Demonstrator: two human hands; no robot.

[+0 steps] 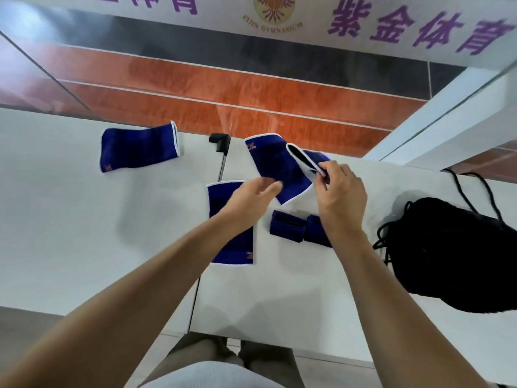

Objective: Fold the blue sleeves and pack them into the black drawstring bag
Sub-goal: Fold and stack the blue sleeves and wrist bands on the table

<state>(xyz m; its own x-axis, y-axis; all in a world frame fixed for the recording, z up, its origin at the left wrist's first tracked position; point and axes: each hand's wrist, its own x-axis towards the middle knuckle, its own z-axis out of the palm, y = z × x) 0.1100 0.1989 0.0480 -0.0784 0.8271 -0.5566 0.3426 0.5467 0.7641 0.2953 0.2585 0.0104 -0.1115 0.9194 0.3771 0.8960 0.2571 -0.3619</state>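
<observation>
Pinching blue sleeve point(303, 161), right hand point(340, 191) curled

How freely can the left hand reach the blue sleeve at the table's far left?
Probably yes: the left hand holds nothing, and only bare table lies between it and the far-left sleeve.

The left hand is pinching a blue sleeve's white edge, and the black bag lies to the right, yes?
No: the head view shows the right hand pinching the blue sleeve by its white edge; the black bag does lie to the right.
</observation>
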